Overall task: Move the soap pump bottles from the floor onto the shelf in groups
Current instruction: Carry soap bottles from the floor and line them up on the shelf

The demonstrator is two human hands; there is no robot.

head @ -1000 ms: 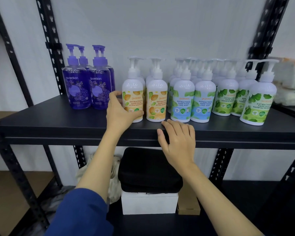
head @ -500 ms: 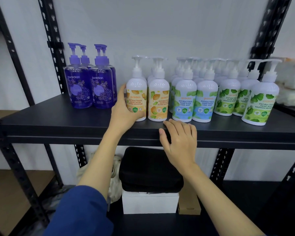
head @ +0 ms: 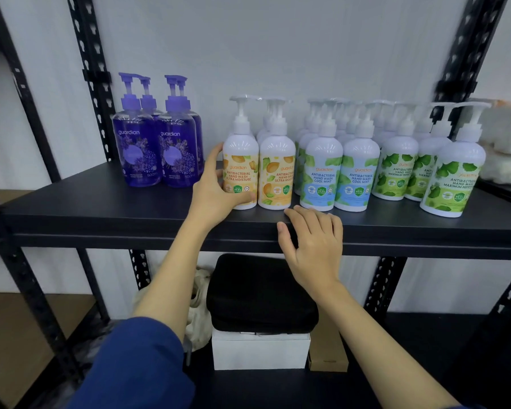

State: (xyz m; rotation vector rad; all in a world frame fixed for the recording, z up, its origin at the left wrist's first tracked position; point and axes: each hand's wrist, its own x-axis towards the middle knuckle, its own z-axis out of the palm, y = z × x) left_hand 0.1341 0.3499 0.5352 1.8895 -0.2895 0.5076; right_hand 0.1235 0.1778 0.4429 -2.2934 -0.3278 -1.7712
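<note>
Black steel shelf [head: 101, 208] carries every group of bottles packed tight, so a careless nudge could topple neighbours like dominoes. On it the front-left orange-label bottle [head: 240, 172] stands gripped low by the left hand [head: 216, 193]; the right hand [head: 313, 240] lies flat, holding nothing, on the shelf's front lip.

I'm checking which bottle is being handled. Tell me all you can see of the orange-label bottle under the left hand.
The orange-label bottle is a white, glossy, plastic-looking pump bottle with a white pump head. Its label shows orange fruit and reads "guardian Antibacterial Hand Wash Ultra Moisture". It stands upright near the front of the black shelf, leftmost in its group, close against a matching bottle. The left hand holds its lower body, fingers behind, thumb across the front.
</note>
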